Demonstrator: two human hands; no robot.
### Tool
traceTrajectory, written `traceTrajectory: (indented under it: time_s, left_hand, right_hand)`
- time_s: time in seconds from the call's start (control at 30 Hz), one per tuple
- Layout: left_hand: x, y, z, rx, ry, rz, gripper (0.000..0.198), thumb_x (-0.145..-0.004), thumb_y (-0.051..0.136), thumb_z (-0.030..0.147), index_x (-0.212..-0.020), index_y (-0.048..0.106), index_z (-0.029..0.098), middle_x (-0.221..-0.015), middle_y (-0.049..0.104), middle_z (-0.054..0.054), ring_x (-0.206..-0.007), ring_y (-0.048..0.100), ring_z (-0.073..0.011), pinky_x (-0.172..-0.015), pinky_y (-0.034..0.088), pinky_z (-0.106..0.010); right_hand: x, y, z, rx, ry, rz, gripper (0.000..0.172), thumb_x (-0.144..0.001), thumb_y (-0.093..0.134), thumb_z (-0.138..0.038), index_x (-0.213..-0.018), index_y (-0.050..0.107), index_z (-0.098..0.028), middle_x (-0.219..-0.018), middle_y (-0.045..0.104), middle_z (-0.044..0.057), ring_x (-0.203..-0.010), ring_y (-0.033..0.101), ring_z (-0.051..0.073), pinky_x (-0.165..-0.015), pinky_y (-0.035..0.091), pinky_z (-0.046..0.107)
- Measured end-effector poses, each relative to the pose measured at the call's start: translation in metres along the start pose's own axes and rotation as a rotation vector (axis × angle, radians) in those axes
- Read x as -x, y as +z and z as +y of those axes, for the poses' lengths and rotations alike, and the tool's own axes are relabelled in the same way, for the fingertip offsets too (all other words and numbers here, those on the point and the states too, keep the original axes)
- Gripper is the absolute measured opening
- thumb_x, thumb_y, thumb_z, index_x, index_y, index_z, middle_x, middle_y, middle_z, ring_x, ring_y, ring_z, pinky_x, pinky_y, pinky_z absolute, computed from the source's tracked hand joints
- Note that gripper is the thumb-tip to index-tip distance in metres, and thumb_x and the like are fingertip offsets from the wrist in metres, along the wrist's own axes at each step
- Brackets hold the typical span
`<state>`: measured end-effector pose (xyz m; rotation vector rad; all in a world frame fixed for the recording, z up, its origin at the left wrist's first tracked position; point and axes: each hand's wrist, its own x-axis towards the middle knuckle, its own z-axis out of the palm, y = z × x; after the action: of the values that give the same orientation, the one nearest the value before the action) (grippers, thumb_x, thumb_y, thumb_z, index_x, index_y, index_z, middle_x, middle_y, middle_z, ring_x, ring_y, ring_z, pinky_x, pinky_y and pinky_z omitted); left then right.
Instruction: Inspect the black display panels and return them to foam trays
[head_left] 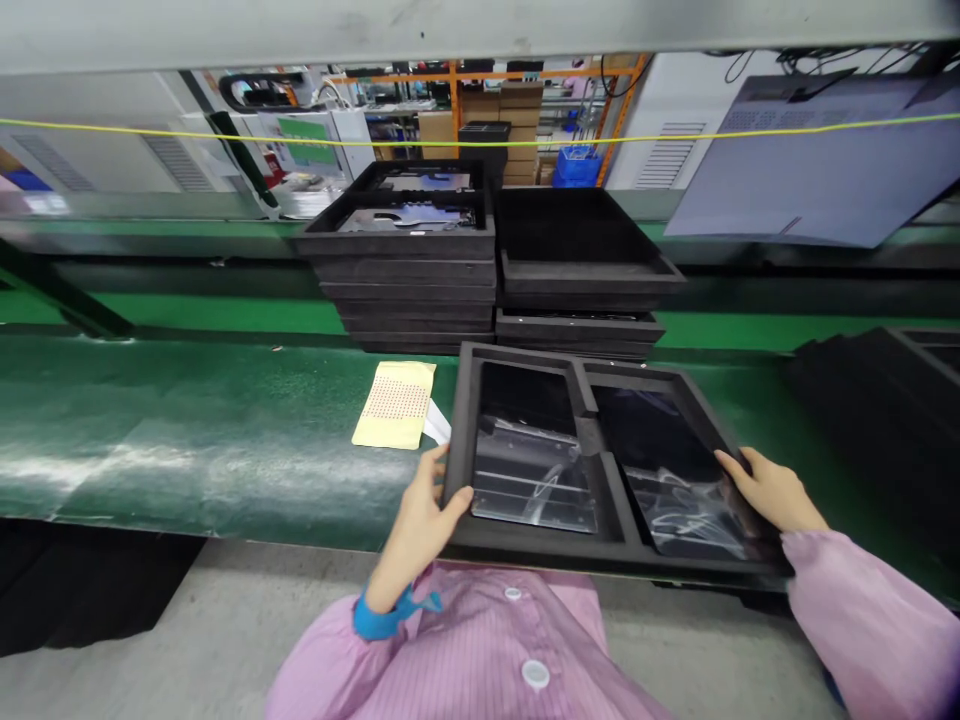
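A black foam tray (466,430) with two compartments lies at the front edge of the green bench, its near side close to my body. In each compartment sits a dark glossy panel, the left panel (534,450) and the right panel (675,470), both with clear film over the lower part. My left hand (426,510) grips the tray's left rim, thumb on top and fingers around the outer side. On the right rim, my right hand (776,488) is closed the same way, its fingers partly hidden.
Behind the tray stand a stack of black trays (409,270) holding metallic parts and a second tray stack (585,280). A yellow sheet with red dots (394,405) lies left, beside a white strip (437,422). More black trays (862,420) are at right. A yellow cord (420,143) crosses overhead.
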<state>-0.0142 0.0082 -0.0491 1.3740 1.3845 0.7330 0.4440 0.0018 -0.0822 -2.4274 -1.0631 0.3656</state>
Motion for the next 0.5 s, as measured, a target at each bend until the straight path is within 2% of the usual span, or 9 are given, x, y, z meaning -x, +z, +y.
traceTrajectory:
  time_s: [0.07,0.13,0.2,0.23,0.3,0.33,0.37,0.43,0.5]
  left_hand:
    - [0.011,-0.033,0.0,0.296,-0.017,0.134,0.068,-0.075,0.068,0.035,-0.135,0.041,0.02,-0.11,0.064,-0.008,-0.089,0.068,-0.0214,-0.075,0.054,-0.031]
    - [0.025,-0.061,-0.004,0.571,0.076,0.368,0.069,-0.072,0.07,0.04,-0.134,0.048,0.023,-0.11,0.066,-0.006,-0.094,0.067,-0.0212,-0.076,0.054,-0.028]
    - [0.036,-0.074,-0.014,0.753,0.282,0.671,0.065,-0.076,0.062,0.046,-0.136,0.048,0.028,-0.117,0.064,-0.003,-0.105,0.063,-0.0197,-0.083,0.053,-0.027]
    - [0.039,-0.075,-0.022,0.779,0.37,0.824,0.064,-0.078,0.058,0.047,-0.139,0.045,0.03,-0.122,0.061,-0.002,-0.11,0.06,-0.0186,-0.089,0.051,-0.027]
    - [0.037,-0.076,-0.04,0.724,0.403,1.065,0.067,-0.079,0.057,0.042,-0.143,0.037,0.034,-0.128,0.057,0.001,-0.115,0.056,-0.0167,-0.097,0.047,-0.027]
    - [0.034,-0.078,-0.051,0.679,0.356,1.155,0.069,-0.079,0.059,0.036,-0.144,0.034,0.035,-0.128,0.056,0.002,-0.115,0.056,-0.0161,-0.099,0.045,-0.027]
    - [0.03,-0.084,-0.062,0.652,0.305,1.222,0.07,-0.078,0.06,0.032,-0.143,0.034,0.034,-0.126,0.055,0.002,-0.112,0.057,-0.0154,-0.099,0.045,-0.027]
    - [0.02,-0.109,-0.085,0.62,0.262,1.336,0.06,-0.08,0.054,0.028,-0.137,0.039,0.031,-0.121,0.055,0.002,-0.106,0.057,-0.0137,-0.096,0.045,-0.025]
    - [0.01,-0.148,-0.103,0.577,0.243,1.413,0.048,-0.082,0.047,0.026,-0.13,0.045,0.025,-0.116,0.056,0.0,-0.102,0.057,-0.0137,-0.092,0.046,-0.025]
  right_hand:
    - [0.024,0.0,-0.018,-0.014,-0.046,-0.057,0.027,-0.08,0.067,-0.028,-0.061,0.05,-0.019,-0.048,0.043,-0.004,-0.047,0.041,0.013,-0.055,0.034,0.027]
    - [0.056,0.006,-0.043,-0.089,-0.122,-0.075,0.016,-0.077,0.065,-0.034,-0.082,0.058,-0.021,-0.053,0.054,-0.001,-0.047,0.049,0.018,-0.053,0.036,0.03]
    - [0.094,0.021,-0.076,-0.198,-0.23,-0.114,0.053,-0.075,0.06,-0.046,-0.121,0.05,-0.023,-0.07,0.066,0.003,-0.053,0.058,0.021,-0.055,0.044,0.032]
    - [0.113,0.032,-0.096,-0.248,-0.303,-0.15,0.063,-0.076,0.055,-0.051,-0.132,0.043,-0.024,-0.081,0.068,0.004,-0.058,0.062,0.021,-0.058,0.047,0.032]
    - [0.151,0.061,-0.138,-0.317,-0.457,-0.228,0.056,-0.08,0.046,-0.055,-0.127,0.049,-0.026,-0.107,0.066,0.007,-0.073,0.066,0.021,-0.07,0.051,0.034]
    - [0.168,0.079,-0.16,-0.341,-0.523,-0.263,0.049,-0.082,0.042,-0.053,-0.12,0.054,-0.024,-0.109,0.066,0.007,-0.08,0.066,0.022,-0.075,0.052,0.035]
    - [0.183,0.097,-0.182,-0.36,-0.58,-0.307,0.043,-0.084,0.039,-0.05,-0.113,0.058,-0.023,-0.101,0.067,0.007,-0.08,0.066,0.022,-0.077,0.052,0.035]
    - [0.206,0.133,-0.221,-0.397,-0.685,-0.412,0.039,-0.088,0.037,-0.044,-0.109,0.06,-0.021,-0.088,0.067,0.006,-0.08,0.066,0.022,-0.08,0.052,0.036]
    - [0.22,0.163,-0.251,-0.431,-0.791,-0.542,0.038,-0.09,0.037,-0.039,-0.113,0.059,-0.019,-0.079,0.066,0.005,-0.074,0.066,0.021,-0.077,0.054,0.035]
